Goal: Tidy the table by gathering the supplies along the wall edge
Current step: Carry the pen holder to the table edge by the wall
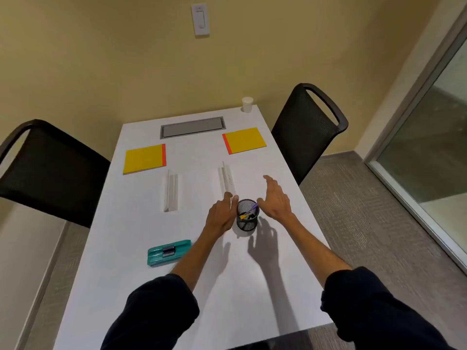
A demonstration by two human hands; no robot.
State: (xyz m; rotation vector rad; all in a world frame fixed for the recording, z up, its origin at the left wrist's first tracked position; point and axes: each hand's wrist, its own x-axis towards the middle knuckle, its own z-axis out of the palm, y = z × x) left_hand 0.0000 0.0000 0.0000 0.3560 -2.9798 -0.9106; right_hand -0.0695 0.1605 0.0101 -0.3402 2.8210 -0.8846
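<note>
Yellow walls close off the far end of a white table [121, 261] with a black mesh chair [48, 170] on either side. Near the table's middle, closer to the right edge, stands a black mesh pen cup [247, 219] holding a few pens. The left hand [221, 215] lies against its left side, fingers straight; the right hand [275, 198] hovers just right of it, fingers spread, gripping nothing. Beyond the cup lie two white strips [227, 179], then two yellow notepads [144, 159] toward the wall edge. A teal stapler [168, 252] sits nearer the front left. A paper cup [247, 104] stands at the far right corner.
</note>
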